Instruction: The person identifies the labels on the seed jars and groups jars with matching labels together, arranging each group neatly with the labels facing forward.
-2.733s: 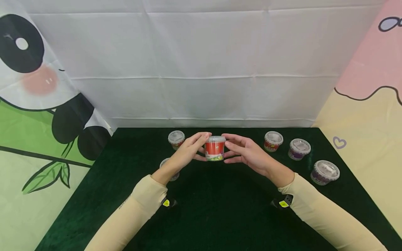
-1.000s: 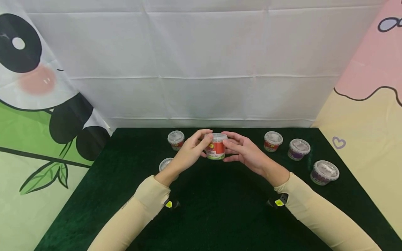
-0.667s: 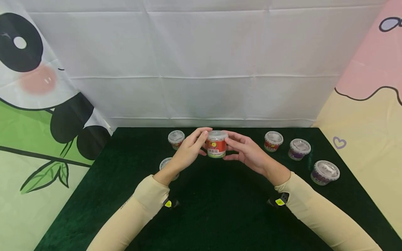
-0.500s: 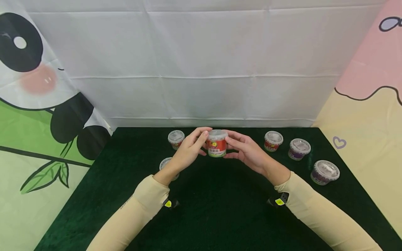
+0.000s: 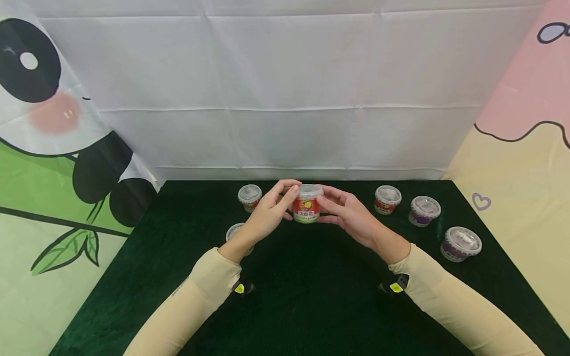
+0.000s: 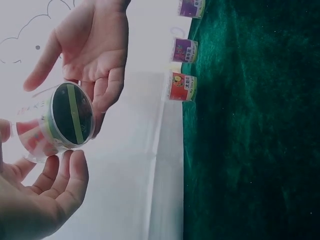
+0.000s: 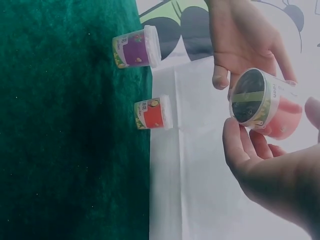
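A small lidded plastic tub (image 5: 307,203) with a red flower label is held upright above the far part of the table. My left hand (image 5: 268,210) grips its left side, the thumb near the lid rim. From the right, my right hand (image 5: 345,213) holds the opposite side between thumb and fingers. Both wrist views show the dark underside of the tub (image 6: 74,114) with a pale green strip across it. The same tub (image 7: 260,102) sits between the fingertips of both hands in the right wrist view.
Dark green cloth (image 5: 294,296) covers the table. On the left stand a red-label tub (image 5: 250,198) and another tub (image 5: 234,231), partly hidden by my left wrist. A red-label tub (image 5: 388,200) and two purple-label tubs, one nearer (image 5: 461,244) and one farther (image 5: 424,211), stand right.
Between both hands the tub has turned, bringing its flower picture and lettering round to the front. It has also risen slightly. The tubs on the table stay in place.
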### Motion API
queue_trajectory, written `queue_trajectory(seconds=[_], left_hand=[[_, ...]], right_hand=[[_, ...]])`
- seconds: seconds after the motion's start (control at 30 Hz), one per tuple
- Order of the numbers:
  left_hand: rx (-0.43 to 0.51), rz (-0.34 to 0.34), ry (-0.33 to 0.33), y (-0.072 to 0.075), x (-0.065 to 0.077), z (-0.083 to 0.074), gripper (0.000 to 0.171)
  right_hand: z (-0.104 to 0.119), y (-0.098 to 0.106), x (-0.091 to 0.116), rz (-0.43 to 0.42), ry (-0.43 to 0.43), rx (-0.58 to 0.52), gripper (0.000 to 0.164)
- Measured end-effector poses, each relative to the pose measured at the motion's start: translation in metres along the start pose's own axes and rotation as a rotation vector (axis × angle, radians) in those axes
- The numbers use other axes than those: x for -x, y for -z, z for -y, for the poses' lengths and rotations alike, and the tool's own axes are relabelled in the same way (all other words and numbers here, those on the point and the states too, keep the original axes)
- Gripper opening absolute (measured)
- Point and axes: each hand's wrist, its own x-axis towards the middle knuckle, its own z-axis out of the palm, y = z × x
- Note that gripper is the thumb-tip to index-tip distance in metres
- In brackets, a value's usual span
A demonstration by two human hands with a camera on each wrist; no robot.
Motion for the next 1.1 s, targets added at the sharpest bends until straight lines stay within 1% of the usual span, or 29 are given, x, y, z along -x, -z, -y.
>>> queue_trajectory(seconds=[0.1, 0.23, 0.5, 1.1], left_hand=[[-0.001, 0.011, 0.004, 0.0000, 0.0006, -0.0004, 0.045], [0.001, 0.012, 0.003, -0.0003, 0.0006, 0.0010, 0.044], [-0.002, 0.013, 0.020, -0.0007, 0.0011, 0.0047, 0.044], [-0.006, 0.016, 0.020, 0.0038, 0.0016, 0.0026, 0.040]], right_hand=[[0.0000, -0.0019, 0.0000, -0.002, -0.003, 0.002, 0.053], [-0.0006, -0.0020, -0.0005, -0.012, -0.007, 0.007, 0.053], [-0.0015, -0.0013, -0.0007, -0.014, -0.019, 0.022, 0.053], [-0.0012, -0.0009, -0.0032, -0.003, -0.019, 0.017, 0.052]])
